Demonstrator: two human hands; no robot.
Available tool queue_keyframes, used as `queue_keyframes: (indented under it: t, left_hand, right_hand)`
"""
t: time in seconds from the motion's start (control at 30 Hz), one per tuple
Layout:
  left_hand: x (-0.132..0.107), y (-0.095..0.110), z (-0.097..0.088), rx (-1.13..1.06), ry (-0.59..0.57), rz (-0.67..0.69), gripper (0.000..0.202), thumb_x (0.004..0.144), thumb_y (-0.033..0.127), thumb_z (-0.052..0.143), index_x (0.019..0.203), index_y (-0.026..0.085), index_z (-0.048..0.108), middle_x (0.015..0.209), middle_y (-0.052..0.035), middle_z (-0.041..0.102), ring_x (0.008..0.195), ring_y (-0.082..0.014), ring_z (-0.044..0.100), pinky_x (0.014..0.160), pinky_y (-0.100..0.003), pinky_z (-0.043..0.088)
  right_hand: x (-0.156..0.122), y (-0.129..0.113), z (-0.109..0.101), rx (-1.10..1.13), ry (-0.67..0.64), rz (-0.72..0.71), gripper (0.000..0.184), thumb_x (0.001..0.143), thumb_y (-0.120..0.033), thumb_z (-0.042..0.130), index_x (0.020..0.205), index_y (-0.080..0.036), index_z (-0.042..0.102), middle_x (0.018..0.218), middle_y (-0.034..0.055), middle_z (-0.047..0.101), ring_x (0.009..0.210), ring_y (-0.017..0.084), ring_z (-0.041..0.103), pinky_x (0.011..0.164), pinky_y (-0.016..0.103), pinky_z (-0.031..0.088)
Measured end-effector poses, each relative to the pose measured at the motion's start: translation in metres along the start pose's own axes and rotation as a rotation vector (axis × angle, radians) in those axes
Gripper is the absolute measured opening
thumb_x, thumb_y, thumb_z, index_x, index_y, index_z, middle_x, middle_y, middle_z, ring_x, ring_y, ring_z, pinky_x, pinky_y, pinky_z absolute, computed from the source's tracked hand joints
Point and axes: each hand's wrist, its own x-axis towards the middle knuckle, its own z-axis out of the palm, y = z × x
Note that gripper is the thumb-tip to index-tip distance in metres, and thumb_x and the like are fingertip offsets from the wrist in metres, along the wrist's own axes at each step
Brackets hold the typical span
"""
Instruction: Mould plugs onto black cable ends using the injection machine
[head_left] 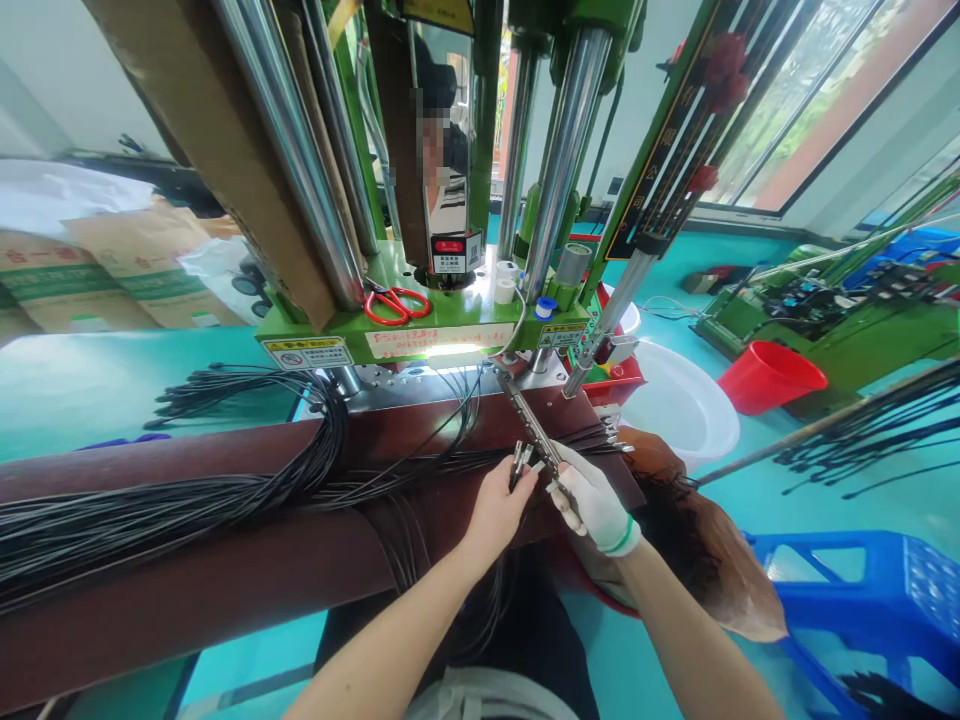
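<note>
My bare left hand [496,508] is closed on a few cable ends [519,462] with silvery metal plugs that stick up between the fingers. A white glove with a green cuff covers my right hand [598,497], whose fingers wrap the near end of a long, narrow metal bar [531,420]. The bar slants away toward the green press, its far end near the metal bed. The plugs are close beside the bar; whether they touch it I cannot tell. Thin black cables [247,505] lie in a thick bundle across the brown table [247,580], left of my hands.
Above the bed stands the green press [480,335] with steel columns, red-handled scissors [396,303] on its ledge. To the right are a white tub [679,400], a red bucket [772,378], a blue stool [862,580] and a brown bag [720,560] beside the table.
</note>
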Motion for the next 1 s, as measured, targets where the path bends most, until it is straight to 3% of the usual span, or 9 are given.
queue_keyframes:
  t: [0.1,0.3,0.47,0.63,0.8,1.0]
  left_hand:
    - [0.001,-0.002,0.001,0.161,-0.029,0.117,0.016,0.072,0.03,0.053,0.066,0.016,0.05,0.061,0.0033,0.05,0.058,-0.0101,0.043,0.059,-0.021,0.034]
    - [-0.001,-0.005,0.0,0.218,0.004,0.104,0.018,0.072,0.031,0.053,0.063,0.017,0.049,0.059,0.0029,0.05,0.057,-0.0109,0.043,0.058,-0.022,0.033]
    - [-0.001,-0.007,-0.005,0.122,-0.001,0.079,0.026,0.076,0.04,0.049,0.067,0.017,0.051,0.051,0.0046,0.045,0.049,-0.0092,0.039,0.051,-0.021,0.031]
    - [0.004,-0.008,-0.014,-0.044,0.091,-0.029,0.036,0.08,0.05,0.039,0.073,0.017,0.05,0.045,0.0085,0.031,0.039,-0.0061,0.026,0.042,-0.019,0.023]
    - [0.001,-0.003,-0.011,0.06,-0.127,-0.003,0.037,0.076,0.047,0.047,0.058,0.015,0.051,0.045,0.0059,0.036,0.044,-0.0061,0.031,0.045,-0.019,0.024]
    - [0.0,0.007,-0.01,0.013,-0.21,-0.121,0.036,0.073,0.047,0.051,0.055,0.016,0.048,0.04,0.0085,0.027,0.037,-0.0041,0.022,0.039,-0.02,0.017]
  right_hand:
    - [0.0,-0.001,-0.001,-0.011,-0.035,-0.014,0.047,0.085,-0.041,0.04,0.126,-0.018,0.04,0.051,-0.0068,0.046,0.027,0.003,0.031,0.025,0.013,0.021]
    - [-0.001,0.005,0.006,-0.044,-0.009,-0.043,0.057,0.082,-0.042,0.043,0.131,-0.014,0.035,0.047,-0.0081,0.04,0.032,0.004,0.03,0.027,0.014,0.023]
    - [-0.001,0.006,0.006,-0.052,-0.021,-0.04,0.055,0.083,-0.041,0.043,0.13,-0.014,0.036,0.047,-0.008,0.041,0.03,0.003,0.029,0.026,0.014,0.022]
    - [-0.001,0.003,-0.002,-0.006,-0.002,0.01,0.049,0.084,-0.04,0.042,0.128,-0.02,0.038,0.051,-0.0068,0.045,0.029,0.003,0.03,0.025,0.013,0.021]
    - [-0.003,0.005,-0.006,-0.02,-0.042,0.018,0.05,0.084,-0.04,0.043,0.129,-0.019,0.038,0.052,-0.0058,0.046,0.031,0.003,0.032,0.026,0.013,0.023]
    - [-0.004,0.0,-0.006,-0.021,-0.112,0.04,0.048,0.084,-0.04,0.044,0.128,-0.02,0.04,0.055,-0.0054,0.046,0.035,0.003,0.032,0.028,0.013,0.026]
